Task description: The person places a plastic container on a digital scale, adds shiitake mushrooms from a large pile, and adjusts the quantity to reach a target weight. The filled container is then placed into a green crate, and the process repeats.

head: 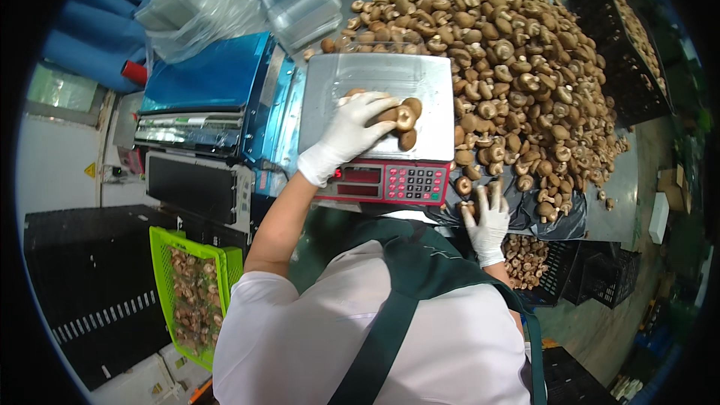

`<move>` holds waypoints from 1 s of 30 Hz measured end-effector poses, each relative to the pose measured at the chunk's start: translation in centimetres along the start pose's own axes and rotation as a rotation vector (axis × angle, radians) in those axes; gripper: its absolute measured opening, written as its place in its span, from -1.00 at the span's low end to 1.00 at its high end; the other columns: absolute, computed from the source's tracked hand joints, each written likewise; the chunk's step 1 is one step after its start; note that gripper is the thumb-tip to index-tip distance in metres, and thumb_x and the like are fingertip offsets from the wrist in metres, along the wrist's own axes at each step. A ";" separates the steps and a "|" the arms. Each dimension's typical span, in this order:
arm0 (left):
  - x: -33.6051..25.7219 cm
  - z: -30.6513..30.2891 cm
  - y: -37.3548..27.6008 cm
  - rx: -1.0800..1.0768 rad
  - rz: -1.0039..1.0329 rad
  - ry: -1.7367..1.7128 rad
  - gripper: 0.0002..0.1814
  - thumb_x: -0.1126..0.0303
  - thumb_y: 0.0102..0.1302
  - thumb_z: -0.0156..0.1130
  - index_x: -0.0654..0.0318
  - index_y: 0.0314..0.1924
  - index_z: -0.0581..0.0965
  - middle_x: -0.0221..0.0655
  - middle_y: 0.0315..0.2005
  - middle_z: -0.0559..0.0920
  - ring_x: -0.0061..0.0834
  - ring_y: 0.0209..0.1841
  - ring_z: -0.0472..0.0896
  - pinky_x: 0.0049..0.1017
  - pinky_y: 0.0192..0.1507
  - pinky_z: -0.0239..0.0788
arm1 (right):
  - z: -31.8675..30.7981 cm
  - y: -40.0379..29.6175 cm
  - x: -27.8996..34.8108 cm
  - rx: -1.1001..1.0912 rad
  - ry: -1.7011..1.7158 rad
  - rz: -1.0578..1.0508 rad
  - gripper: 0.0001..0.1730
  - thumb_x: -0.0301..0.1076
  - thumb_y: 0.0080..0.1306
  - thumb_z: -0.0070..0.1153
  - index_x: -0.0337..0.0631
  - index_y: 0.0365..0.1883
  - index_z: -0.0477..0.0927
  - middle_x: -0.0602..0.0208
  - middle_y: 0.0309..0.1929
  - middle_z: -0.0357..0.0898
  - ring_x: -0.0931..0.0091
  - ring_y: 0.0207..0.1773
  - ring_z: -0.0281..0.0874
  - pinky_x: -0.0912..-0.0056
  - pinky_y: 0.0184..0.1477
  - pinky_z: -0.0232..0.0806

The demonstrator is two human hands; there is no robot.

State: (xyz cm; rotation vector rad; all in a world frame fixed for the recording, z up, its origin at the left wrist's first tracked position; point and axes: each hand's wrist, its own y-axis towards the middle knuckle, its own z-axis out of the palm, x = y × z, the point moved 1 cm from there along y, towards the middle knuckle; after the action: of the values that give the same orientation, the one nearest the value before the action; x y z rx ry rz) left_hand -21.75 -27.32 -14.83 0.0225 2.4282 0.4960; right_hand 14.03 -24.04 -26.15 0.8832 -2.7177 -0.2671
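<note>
A digital weighing scale (433, 140) with a steel platform and a red keypad panel sits before me. On its platform is what looks like a clear plastic tray (388, 72), its outline hard to make out. My left hand (351, 126), in a white glove, reaches over the platform with thumb and fingers around shiitake mushrooms (406, 117). Part of that group is hidden under the palm. To the right of the scale, my gloved right hand (489, 228) touches mushrooms at the near edge of a large shiitake heap (506, 67). Whether its fingers grip one is unclear.
Left of the scale stands a blue-covered wrapping machine (202, 79). Clear plastic trays (301, 5) are stacked behind it. A green crate (163, 287) of packed mushrooms is at lower left. Black crates (562, 270) stand below the table's right side; another (624, 50) is beyond the heap.
</note>
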 end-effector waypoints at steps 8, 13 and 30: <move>2.3 -1.6 -2.0 -0.363 -0.448 -0.313 -0.60 0.27 0.28 0.29 0.24 0.10 0.57 -0.19 -0.01 0.61 -0.34 0.00 0.61 -0.44 0.03 0.44 | 0.0 -1.1 -1.5 0.002 0.110 -0.206 -0.43 -0.07 0.10 0.32 -0.13 0.04 0.54 0.12 0.23 0.42 0.15 0.20 0.34 0.06 0.22 0.20; 2.6 -0.5 -4.1 -0.174 -0.273 0.194 -0.51 0.24 0.25 0.27 0.12 0.18 0.50 -0.08 0.19 0.44 -0.06 0.22 0.38 -0.23 0.27 0.20 | 0.8 -0.1 -3.2 -0.143 0.463 0.012 -0.61 -0.43 0.06 0.36 -0.26 -0.12 0.58 0.15 0.12 0.53 0.18 0.10 0.44 0.21 0.14 0.32; -0.3 -0.4 -3.7 -0.226 0.190 -0.027 -0.74 0.43 0.09 0.34 0.18 -0.16 0.62 -0.40 -0.20 0.67 -0.32 -0.05 0.60 -0.35 0.04 0.35 | -5.8 20.0 11.7 -0.292 0.865 -0.465 -0.59 -0.46 0.06 0.33 -0.27 -0.07 0.61 0.15 0.10 0.57 0.25 0.15 0.50 0.28 0.22 0.30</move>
State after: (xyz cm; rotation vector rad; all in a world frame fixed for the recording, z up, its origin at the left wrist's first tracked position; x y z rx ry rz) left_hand -21.40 -30.92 -15.69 0.1631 2.3420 0.8472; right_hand -4.27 -15.60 -13.23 1.1791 -1.6269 -0.2760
